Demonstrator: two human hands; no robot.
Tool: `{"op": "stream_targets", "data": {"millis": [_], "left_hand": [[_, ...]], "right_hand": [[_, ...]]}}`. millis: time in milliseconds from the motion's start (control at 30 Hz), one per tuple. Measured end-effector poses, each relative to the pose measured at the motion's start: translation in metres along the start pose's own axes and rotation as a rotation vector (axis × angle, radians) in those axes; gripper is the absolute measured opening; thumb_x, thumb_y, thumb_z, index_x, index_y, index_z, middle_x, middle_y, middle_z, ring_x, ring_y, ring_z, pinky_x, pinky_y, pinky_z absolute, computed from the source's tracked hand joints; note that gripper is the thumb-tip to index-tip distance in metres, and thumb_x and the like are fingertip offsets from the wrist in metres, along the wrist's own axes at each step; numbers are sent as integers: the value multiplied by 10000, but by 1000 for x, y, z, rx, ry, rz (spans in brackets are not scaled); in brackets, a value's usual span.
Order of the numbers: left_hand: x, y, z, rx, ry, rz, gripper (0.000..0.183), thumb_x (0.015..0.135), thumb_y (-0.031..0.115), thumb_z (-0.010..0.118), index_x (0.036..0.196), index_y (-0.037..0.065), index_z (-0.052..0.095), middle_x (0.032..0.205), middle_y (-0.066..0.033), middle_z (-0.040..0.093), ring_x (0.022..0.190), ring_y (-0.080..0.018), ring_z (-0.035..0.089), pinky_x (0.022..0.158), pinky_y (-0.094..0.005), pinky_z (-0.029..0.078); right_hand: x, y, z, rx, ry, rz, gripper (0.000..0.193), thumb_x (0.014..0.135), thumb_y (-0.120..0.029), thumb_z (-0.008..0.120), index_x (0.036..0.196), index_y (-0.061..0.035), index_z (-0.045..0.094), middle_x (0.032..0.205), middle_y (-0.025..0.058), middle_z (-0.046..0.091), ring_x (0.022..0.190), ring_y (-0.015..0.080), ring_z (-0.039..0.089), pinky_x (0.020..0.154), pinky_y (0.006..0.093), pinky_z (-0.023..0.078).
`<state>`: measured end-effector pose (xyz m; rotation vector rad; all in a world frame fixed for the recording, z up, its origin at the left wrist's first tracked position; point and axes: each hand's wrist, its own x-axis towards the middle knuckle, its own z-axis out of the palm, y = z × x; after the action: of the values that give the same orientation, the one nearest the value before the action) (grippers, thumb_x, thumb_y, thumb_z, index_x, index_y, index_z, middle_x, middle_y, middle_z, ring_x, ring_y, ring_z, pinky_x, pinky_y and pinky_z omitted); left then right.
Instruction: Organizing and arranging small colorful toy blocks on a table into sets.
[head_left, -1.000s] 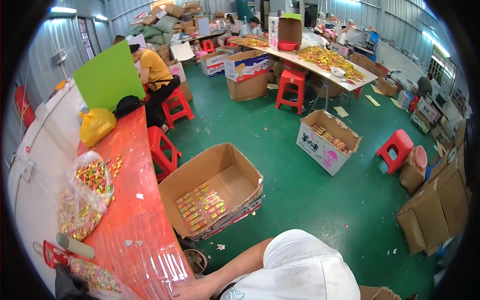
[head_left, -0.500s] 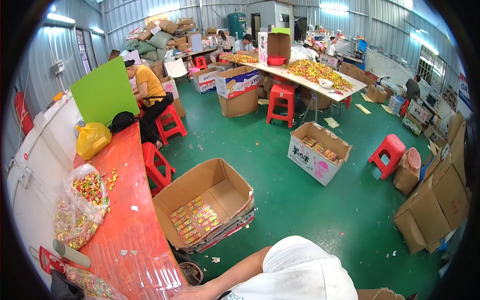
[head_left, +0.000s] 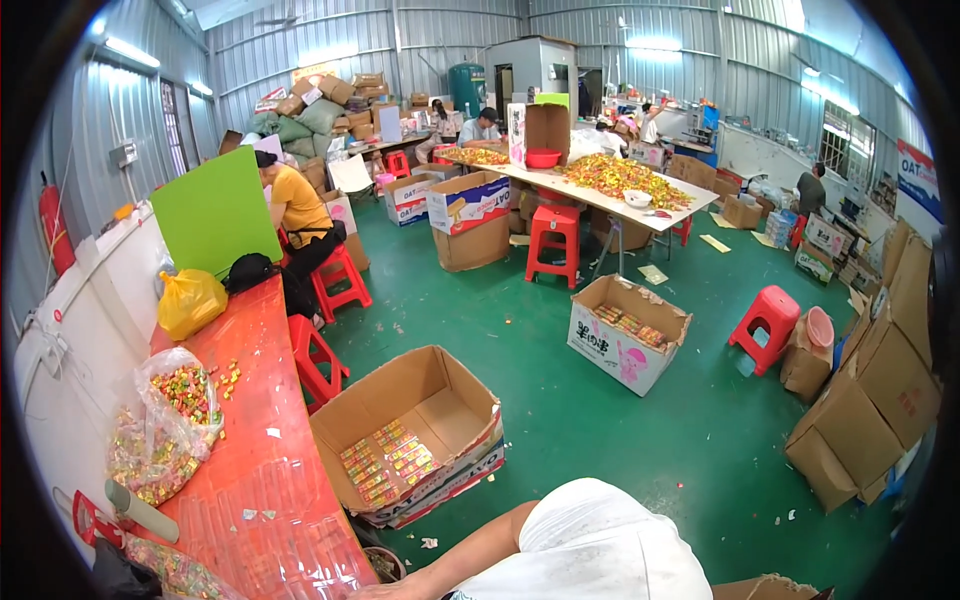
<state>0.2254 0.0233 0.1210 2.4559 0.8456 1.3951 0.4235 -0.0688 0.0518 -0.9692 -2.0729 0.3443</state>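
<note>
My right arm (head_left: 470, 558), in a white short sleeve, reaches left to the front edge of the red table (head_left: 262, 370). Only part of my right hand (head_left: 375, 593) shows, cut off by the lower edge, so its fingers and anything in them are hidden. Nearest to it on the table lie clear plastic trays (head_left: 265, 530). A clear plastic bag (head_left: 165, 440) of small colourful wrapped pieces stands beyond them, with some pieces spilled beside it. Just right of the table, an open cardboard box (head_left: 455, 400) holds rows of small colourful packs (head_left: 390, 462). My left hand is out of view.
A grey tube (head_left: 142, 512), a yellow bag (head_left: 190, 303) and a green panel (head_left: 215, 205) line the table. A person in yellow (head_left: 298, 205) sits beyond. Red stools (head_left: 768, 328), another open box (head_left: 630, 335) and folded cardboard (head_left: 870, 400) stand on the green floor.
My view has tilted up a little, so the boxes and table sit lower in the picture. Less of my right hand shows at the lower edge.
</note>
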Motion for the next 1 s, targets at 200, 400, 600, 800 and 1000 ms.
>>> {"op": "stream_targets", "data": {"millis": [200,400,600,800,1000], "left_hand": [[3,12,0,-71,-9,-4,461,953,306,598,1311,19,548,1116,-157,651,732,-245,604,595,-348,487],[3,27,1,-117,-32,-28,455,958,286,595,1319,15,537,1117,-156,645,708,-233,592,575,-339,475],[10,45,14,-194,-32,-38,449,963,265,593,1328,11,527,1117,-155,639,683,-221,580,555,-329,463],[18,62,30,-296,6,-43,444,968,245,590,1336,8,517,1118,-154,633,658,-208,568,536,-319,451],[20,68,27,-358,22,-66,439,973,224,587,1345,4,506,1119,-153,627,634,-196,556,516,-309,439]], "right_hand": [[-3,-11,-10,-42,-12,22,372,875,-209,572,1227,-96,607,1002,165,612,943,378,617,774,470,513],[-6,-25,-22,-30,-52,28,412,880,-198,558,1279,-93,573,1085,178,604,990,387,610,817,469,513],[-12,-20,-20,-60,-82,44,390,894,-215,535,1263,-93,572,1101,184,594,1009,389,600,833,477,502],[-18,-14,-18,-100,-99,38,375,881,-252,536,1224,-107,580,1058,169,589,980,381,602,790,487,496],[-13,-20,-13,-145,-85,19,329,876,-237,534,1171,-100,584,1027,162,588,936,380,616,747,483,511]]}}
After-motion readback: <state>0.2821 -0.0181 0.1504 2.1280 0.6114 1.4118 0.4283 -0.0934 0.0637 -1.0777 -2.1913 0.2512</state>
